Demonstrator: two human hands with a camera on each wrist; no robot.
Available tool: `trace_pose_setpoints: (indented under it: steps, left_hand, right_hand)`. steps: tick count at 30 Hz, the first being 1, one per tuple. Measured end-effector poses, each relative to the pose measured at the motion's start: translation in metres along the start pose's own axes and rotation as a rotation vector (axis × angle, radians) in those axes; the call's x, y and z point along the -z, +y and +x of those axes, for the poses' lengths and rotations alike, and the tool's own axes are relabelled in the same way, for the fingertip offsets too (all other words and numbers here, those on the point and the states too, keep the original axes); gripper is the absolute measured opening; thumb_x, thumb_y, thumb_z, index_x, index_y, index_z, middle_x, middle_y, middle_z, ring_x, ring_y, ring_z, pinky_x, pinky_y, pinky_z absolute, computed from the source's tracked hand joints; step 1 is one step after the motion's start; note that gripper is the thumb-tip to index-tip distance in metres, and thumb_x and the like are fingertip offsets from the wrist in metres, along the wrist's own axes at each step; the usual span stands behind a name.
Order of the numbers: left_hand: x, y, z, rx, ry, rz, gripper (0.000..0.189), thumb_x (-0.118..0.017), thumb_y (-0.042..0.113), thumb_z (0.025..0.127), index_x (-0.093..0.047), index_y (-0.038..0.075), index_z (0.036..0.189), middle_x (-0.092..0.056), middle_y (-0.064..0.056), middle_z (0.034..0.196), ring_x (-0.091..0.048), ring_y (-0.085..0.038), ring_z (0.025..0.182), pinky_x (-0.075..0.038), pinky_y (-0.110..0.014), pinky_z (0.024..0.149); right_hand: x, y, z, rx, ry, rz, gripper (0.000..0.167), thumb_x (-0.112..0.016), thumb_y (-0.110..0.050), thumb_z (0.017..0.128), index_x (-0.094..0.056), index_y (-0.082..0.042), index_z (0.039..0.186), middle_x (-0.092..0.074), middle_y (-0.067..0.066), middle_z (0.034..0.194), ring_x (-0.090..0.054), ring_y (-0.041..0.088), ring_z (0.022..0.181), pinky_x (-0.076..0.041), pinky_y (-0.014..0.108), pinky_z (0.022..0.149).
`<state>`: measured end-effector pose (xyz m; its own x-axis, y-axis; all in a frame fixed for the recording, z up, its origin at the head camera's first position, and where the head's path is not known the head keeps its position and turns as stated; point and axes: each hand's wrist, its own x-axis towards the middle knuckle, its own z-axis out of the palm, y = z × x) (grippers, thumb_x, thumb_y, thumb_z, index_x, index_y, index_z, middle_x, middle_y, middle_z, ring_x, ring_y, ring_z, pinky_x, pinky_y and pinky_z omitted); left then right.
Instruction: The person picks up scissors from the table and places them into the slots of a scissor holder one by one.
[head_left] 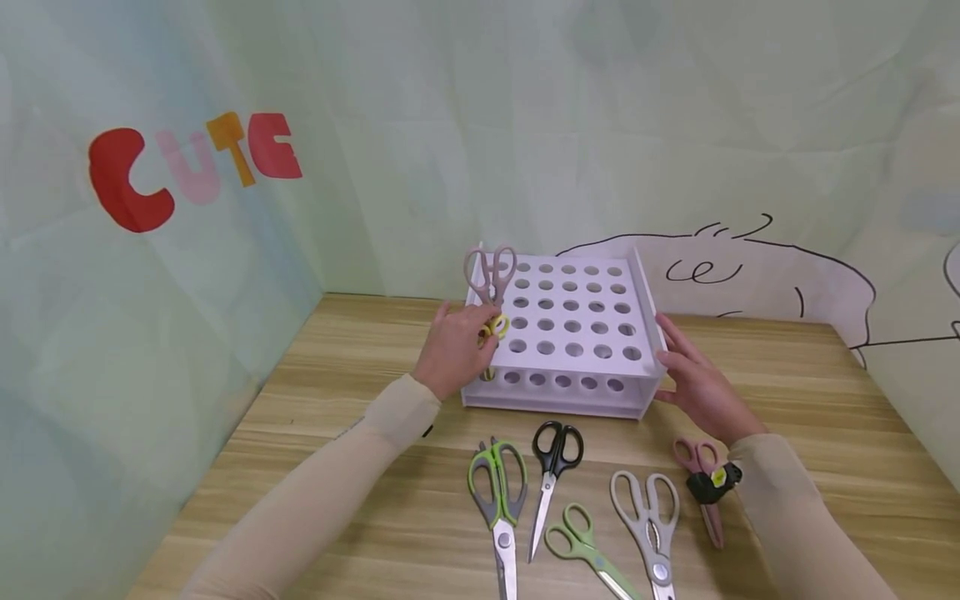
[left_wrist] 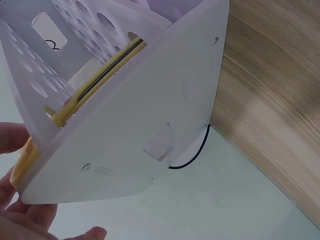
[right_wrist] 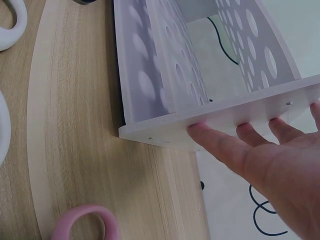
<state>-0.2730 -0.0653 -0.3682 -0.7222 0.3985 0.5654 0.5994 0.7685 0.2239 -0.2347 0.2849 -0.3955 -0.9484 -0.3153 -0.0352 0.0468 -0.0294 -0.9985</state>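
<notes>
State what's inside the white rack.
Yellow scissors and, farther back, pinkish scissors stand in the rack. The left hand partly covers the yellow pair; the pinkish blades are hidden.

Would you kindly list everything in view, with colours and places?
Rack: 1, white, on table
Scissors: 2, yellow pair and mauve pair, rack's left side
Scissors: 5, green-grey pair, black pair, green pair, grey pair, pink pair, before rack
Table: 1, brown, below
Backdrop: 1, pale green, behind
Letters: 4, red, pink, orange, backdrop's left
Drawn lines: several, black, backdrop's right
Device: 1, mostly black, by right wrist
Left hand: 1, bare, at yellow pair
Right hand: 1, bare, touching rack
Sleeves: 2, beige, arms
</notes>
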Motion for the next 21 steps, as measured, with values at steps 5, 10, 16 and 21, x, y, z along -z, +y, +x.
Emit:
trace_pose_setpoints:
  steps: [5,10,16,21]
  left_hand:
    - [0.003,0.001,-0.002,0.007,0.012,0.014,0.024,-0.071,0.012,0.088,-0.068,0.005,0.111,-0.071,-0.008,0.102,-0.066,-0.022,0.095,-0.032,-0.065,0.106]
    - [0.008,0.003,-0.004,0.024,0.048,-0.001,0.024,-0.067,0.016,0.089,-0.069,0.007,0.111,-0.07,-0.008,0.109,-0.064,-0.026,0.105,-0.031,-0.065,0.106]
    - [0.016,0.006,-0.008,0.049,0.095,-0.009,0.025,-0.065,0.015,0.088,-0.069,0.006,0.111,-0.067,-0.011,0.109,-0.061,-0.03,0.107,-0.039,-0.061,0.101]
    - [0.022,0.008,-0.015,0.088,0.201,-0.011,0.027,-0.065,0.011,0.083,-0.069,0.001,0.107,-0.066,-0.013,0.102,-0.062,-0.032,0.096,-0.048,-0.054,0.086]
  right_hand:
    - [-0.001,0.0,-0.001,-0.002,-0.002,0.013,0.064,-0.04,-0.03,0.108,-0.003,-0.038,0.159,0.011,0.005,0.165,0.0,0.038,0.149,-0.022,0.072,0.106]
    - [0.0,-0.001,-0.001,0.002,-0.007,0.026,0.063,-0.04,-0.029,0.108,-0.004,-0.038,0.159,0.011,0.005,0.165,0.0,0.038,0.148,-0.021,0.072,0.107]
    - [0.0,-0.001,-0.001,-0.002,-0.012,0.025,0.063,-0.04,-0.029,0.108,-0.004,-0.039,0.159,0.012,0.005,0.165,0.001,0.038,0.148,-0.021,0.072,0.107]
    - [0.0,-0.002,-0.002,-0.005,-0.009,0.011,0.063,-0.04,-0.031,0.108,-0.004,-0.04,0.159,0.013,0.004,0.165,0.001,0.038,0.149,-0.021,0.072,0.106]
